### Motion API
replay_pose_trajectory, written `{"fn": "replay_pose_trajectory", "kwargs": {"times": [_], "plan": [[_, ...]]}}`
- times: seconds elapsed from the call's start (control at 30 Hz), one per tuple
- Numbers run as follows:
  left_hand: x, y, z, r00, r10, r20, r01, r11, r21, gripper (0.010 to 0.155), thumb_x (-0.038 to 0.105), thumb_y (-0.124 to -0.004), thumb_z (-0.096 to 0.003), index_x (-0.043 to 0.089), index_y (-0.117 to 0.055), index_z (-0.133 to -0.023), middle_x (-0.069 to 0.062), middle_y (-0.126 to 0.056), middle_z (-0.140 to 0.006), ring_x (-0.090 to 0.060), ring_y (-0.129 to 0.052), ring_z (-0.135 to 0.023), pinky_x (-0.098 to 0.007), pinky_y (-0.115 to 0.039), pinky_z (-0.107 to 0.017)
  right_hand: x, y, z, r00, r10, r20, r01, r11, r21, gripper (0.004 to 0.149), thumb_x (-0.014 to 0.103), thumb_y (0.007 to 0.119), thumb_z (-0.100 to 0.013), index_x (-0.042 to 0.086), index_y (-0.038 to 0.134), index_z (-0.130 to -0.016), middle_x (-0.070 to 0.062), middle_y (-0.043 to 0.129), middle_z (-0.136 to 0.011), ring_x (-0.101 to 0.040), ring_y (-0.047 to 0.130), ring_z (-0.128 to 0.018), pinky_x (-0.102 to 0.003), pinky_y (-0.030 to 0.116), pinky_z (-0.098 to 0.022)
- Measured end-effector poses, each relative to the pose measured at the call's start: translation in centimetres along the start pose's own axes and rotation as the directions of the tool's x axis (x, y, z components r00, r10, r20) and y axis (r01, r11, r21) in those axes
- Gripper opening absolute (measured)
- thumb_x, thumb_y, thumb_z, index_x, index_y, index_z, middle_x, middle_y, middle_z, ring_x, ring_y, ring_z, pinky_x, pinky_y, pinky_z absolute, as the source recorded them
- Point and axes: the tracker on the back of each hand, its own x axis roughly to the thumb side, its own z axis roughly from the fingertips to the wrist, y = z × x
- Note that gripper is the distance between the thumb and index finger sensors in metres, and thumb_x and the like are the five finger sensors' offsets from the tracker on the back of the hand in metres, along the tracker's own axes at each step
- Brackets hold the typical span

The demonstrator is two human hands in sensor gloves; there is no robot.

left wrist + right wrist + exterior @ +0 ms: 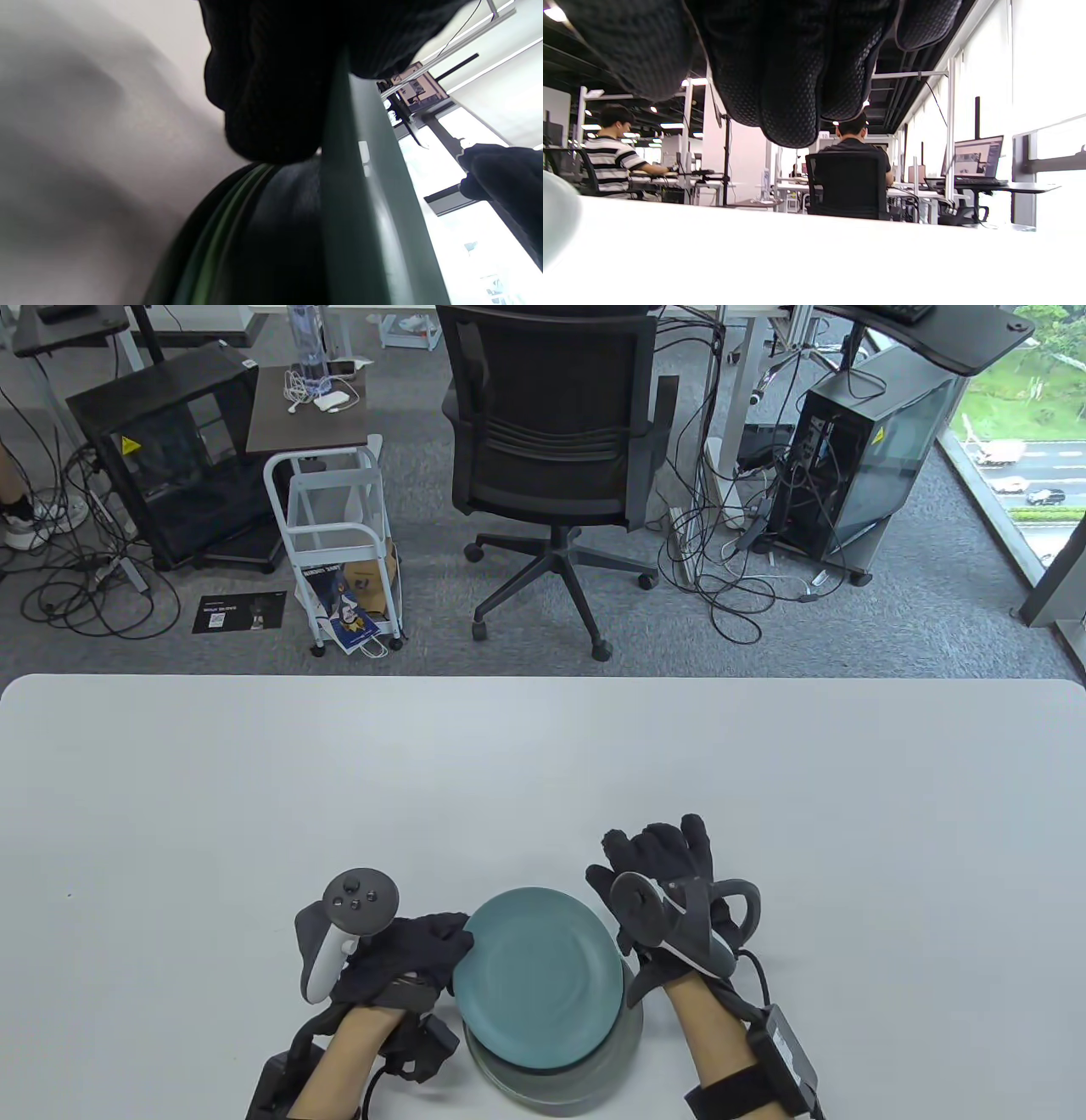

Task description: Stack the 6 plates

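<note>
A stack of plates (585, 1082) sits at the table's near edge, in the middle. The top teal plate (538, 976) lies tilted and shifted to the left on the greyer ones below. My left hand (441, 942) grips the teal plate's left rim. In the left wrist view its fingers (271, 84) pinch that rim (360, 190) above the stack's edges (220, 237). My right hand (657, 848) lies just right of the stack, fingers spread and holding nothing. In the right wrist view its fingers (780, 84) hang loose and a plate's edge (555, 216) shows at the left.
The white table (543, 780) stretches wide beyond the hands. Past its far edge stand a black office chair (551, 432), a white cart (335, 534) and computer cases on the floor.
</note>
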Motion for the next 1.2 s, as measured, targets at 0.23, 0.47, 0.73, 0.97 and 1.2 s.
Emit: {"fn": "replay_pose_trajectory", "kwargs": {"times": [0.23, 0.47, 0.73, 0.97, 1.2], "plan": [[0.7, -0.5, 0.9, 0.935, -0.281, -0.215, 0.299, 0.953, 0.052, 0.064, 0.06, -0.079, -0.0336, 0.021, -0.086, -0.084, 0.004, -0.108, -0.047, -0.017, -0.093, -0.071, -0.049, -0.029, -0.083, -1.7, 1.2, 0.3, 0.996, 0.058, -0.064, -0.051, 0.994, 0.1, 0.052, 0.064, 0.07, -0.049, 0.031, 0.079, -0.089, 0.008, 0.093, -0.08, -0.02, 0.08, -0.089, -0.056, 0.047, -0.079], [4.0, 0.4, 2.8, 0.704, -0.536, -0.467, 0.687, 0.682, 0.252, 0.06, 0.06, -0.079, -0.0343, 0.025, -0.09, -0.082, 0.003, -0.109, -0.056, -0.018, -0.09, -0.08, -0.048, -0.027, -0.085, -3.3, 0.8, 1.7, 0.961, 0.152, -0.231, -0.026, 0.881, 0.472, 0.057, 0.064, 0.067, -0.051, 0.026, 0.081, -0.091, 0.003, 0.099, -0.073, -0.024, 0.086, -0.083, -0.056, 0.052, -0.076], [5.5, 0.7, 2.6, 0.632, -0.601, -0.489, 0.743, 0.29, 0.604, 0.06, 0.059, -0.078, -0.0332, 0.037, -0.079, -0.088, 0.013, -0.1, -0.082, -0.006, -0.079, -0.099, -0.042, -0.026, -0.09, -3.2, 1.5, 3.1, 0.949, 0.184, -0.257, -0.144, 0.975, 0.168, 0.063, 0.066, 0.066, -0.05, 0.031, 0.065, -0.102, 0.001, 0.083, -0.101, -0.027, 0.076, -0.096, -0.056, 0.05, -0.077], [4.0, -0.9, 1.9, 0.609, -0.693, -0.386, 0.715, 0.268, 0.646, 0.072, 0.051, -0.076, -0.0383, 0.055, -0.039, -0.1, 0.03, -0.046, -0.115, -0.004, -0.039, -0.121, -0.037, -0.021, -0.093, -1.7, 2.1, 3.7, 0.969, 0.183, -0.166, -0.173, 0.982, 0.071, 0.077, 0.071, 0.058, -0.05, 0.037, 0.025, -0.111, -0.004, 0.029, -0.123, -0.037, 0.04, -0.111, -0.063, 0.038, -0.079], [3.0, 0.1, 1.8, 0.653, -0.681, -0.331, 0.725, 0.436, 0.532, 0.1, 0.075, -0.067, -0.0293, 0.053, 0.005, -0.095, 0.023, 0.017, -0.109, -0.007, 0.008, -0.117, -0.045, -0.01, -0.092, -1.7, 2.2, 3.8, 0.984, 0.109, -0.142, -0.094, 0.99, 0.109, 0.084, 0.076, 0.047, -0.048, 0.037, 0.0, -0.105, -0.009, -0.005, -0.118, -0.046, 0.011, -0.109, -0.073, 0.025, -0.074]]}}
